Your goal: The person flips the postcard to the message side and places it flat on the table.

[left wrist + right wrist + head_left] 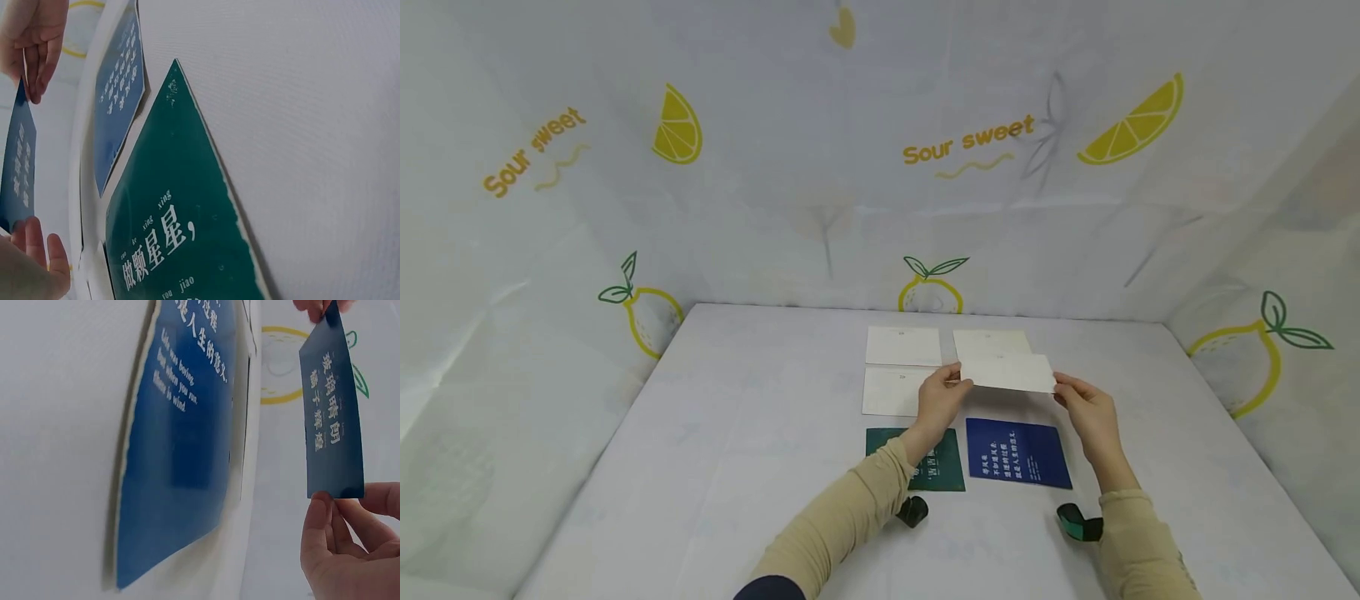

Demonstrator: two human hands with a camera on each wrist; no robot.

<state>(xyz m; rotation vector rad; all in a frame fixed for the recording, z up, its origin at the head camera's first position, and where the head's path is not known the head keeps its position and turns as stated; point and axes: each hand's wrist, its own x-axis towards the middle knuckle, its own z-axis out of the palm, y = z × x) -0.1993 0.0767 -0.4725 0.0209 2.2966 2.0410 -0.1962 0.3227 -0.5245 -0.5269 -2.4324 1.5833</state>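
Observation:
Both hands hold one card [1007,372] up off the table, white face toward the head camera. Its other side, blue with white lettering, shows in the right wrist view. My left hand [938,402] pinches the card's left edge, and my right hand [1086,414] pinches the right edge. Beneath and behind it lies a white card [992,340]. Two more white cards lie to the left, one farther back [902,346] and one nearer [889,393], partly covered by the left hand. Closer in are a green card [951,467], partly hidden by the left forearm, and a blue card [1018,454], both printed side up.
The cards lie on a white-covered table [737,433]. Behind it hangs a white sheet [775,167] printed with lemons. Black straps show at the left wrist [913,511] and right wrist [1078,525].

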